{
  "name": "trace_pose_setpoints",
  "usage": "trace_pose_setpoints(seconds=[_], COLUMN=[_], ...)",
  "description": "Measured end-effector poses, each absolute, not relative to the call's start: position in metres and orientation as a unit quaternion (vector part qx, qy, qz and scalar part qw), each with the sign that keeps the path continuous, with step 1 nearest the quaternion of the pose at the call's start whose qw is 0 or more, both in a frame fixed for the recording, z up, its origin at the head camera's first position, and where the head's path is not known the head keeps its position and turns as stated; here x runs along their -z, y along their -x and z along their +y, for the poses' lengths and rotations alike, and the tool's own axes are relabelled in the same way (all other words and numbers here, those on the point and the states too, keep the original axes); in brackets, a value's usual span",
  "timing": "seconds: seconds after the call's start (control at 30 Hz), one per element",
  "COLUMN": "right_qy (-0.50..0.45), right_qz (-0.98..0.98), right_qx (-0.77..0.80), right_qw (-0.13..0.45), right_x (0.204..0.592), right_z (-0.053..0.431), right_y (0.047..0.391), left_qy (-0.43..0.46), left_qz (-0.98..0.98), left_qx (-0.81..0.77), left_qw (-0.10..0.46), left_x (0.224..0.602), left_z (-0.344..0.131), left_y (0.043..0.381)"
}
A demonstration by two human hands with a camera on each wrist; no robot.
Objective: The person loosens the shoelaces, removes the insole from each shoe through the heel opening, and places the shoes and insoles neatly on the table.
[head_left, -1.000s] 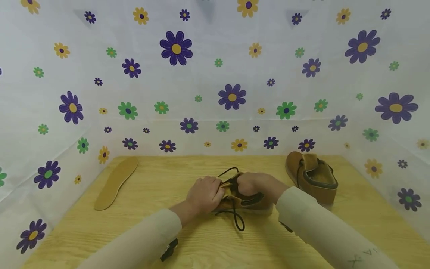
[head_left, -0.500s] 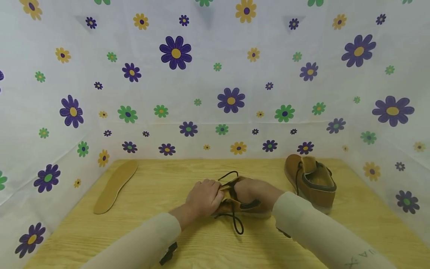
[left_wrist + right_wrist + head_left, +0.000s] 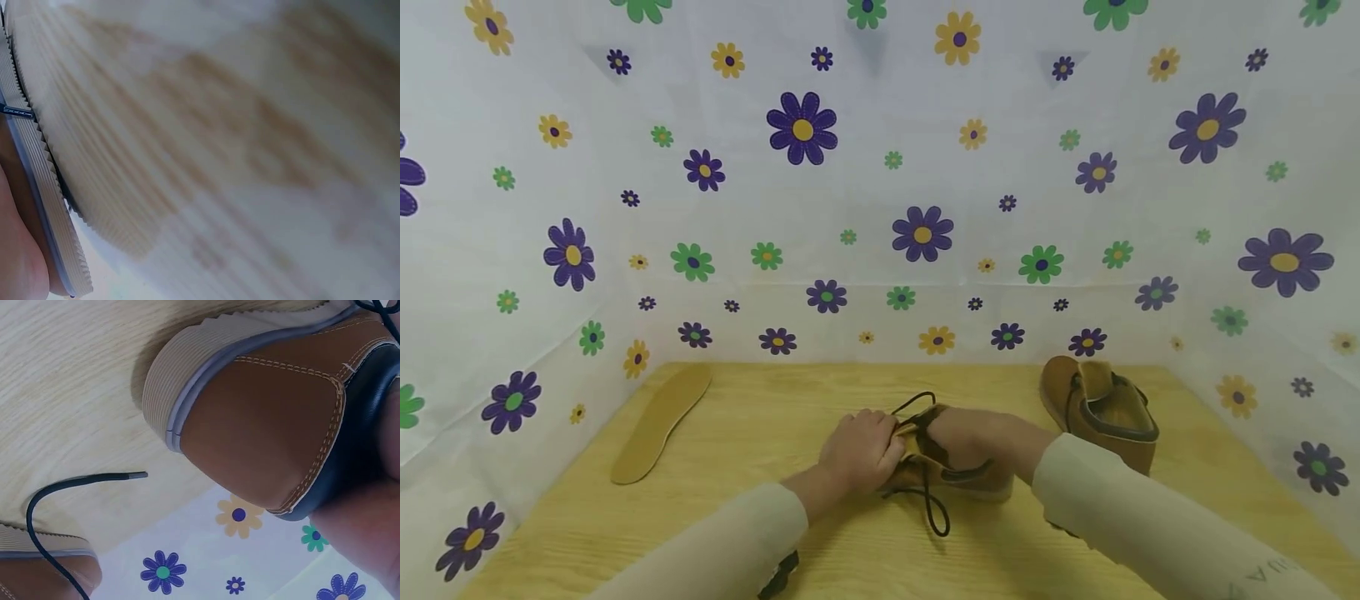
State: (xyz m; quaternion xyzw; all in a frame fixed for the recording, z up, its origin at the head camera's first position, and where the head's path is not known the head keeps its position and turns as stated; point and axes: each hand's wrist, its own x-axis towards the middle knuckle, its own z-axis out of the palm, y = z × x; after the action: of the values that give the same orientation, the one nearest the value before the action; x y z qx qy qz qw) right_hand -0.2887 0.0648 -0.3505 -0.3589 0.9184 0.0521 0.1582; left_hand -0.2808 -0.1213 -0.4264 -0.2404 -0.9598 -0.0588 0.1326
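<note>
A brown lace-up shoe stands on the wooden table, toe to the left. Over its toe end lies the left hand, which grips the front. The right hand reaches through the opening into the shoe, and its fingers are hidden inside. In the right wrist view the brown heel, with its dark padded collar, sits beside that hand. A loose black lace loops down at the near side. The left wrist view catches only the ribbed sole edge and a bit of the left hand.
At the back right stands a second brown shoe, its tongue up and partly behind the right sleeve. A tan insole lies on the table at the left. White flower-printed cloth encloses the back and sides.
The right hand has shifted inside the shoe and now sits lower and deeper in the opening. The left hand stays on the toe. The head view has tilted slightly upward.
</note>
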Motion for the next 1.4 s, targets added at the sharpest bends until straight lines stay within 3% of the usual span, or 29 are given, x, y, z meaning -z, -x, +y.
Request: trace_pose_setpoints(seconds=[0.3,0.73,1.17,1.4], right_qy=[0.362,0.354,0.298,0.286], right_qz=[0.919,0.925,0.94,0.947], right_qx=[-0.005,0.022,0.03,0.002], right_qw=[0.158,0.135,0.161,0.147], right_x=[0.345,0.303,0.271,0.261], right_z=[0.069,0.066,0.099,0.12], right_y=[0.297,0.3,0.303,0.306], left_qy=[0.24,0.248,0.244,0.236], left_qz=[-0.96,-0.955,-0.957,-0.961], left_qx=[0.053,0.051,0.049,0.052], left_qw=[0.132,0.152,0.152,0.131], left_x=[0.428,0.432,0.434,0.434], left_z=[-0.12,-0.123,-0.119,-0.119], left_y=[0.278,0.285,0.285,0.282])
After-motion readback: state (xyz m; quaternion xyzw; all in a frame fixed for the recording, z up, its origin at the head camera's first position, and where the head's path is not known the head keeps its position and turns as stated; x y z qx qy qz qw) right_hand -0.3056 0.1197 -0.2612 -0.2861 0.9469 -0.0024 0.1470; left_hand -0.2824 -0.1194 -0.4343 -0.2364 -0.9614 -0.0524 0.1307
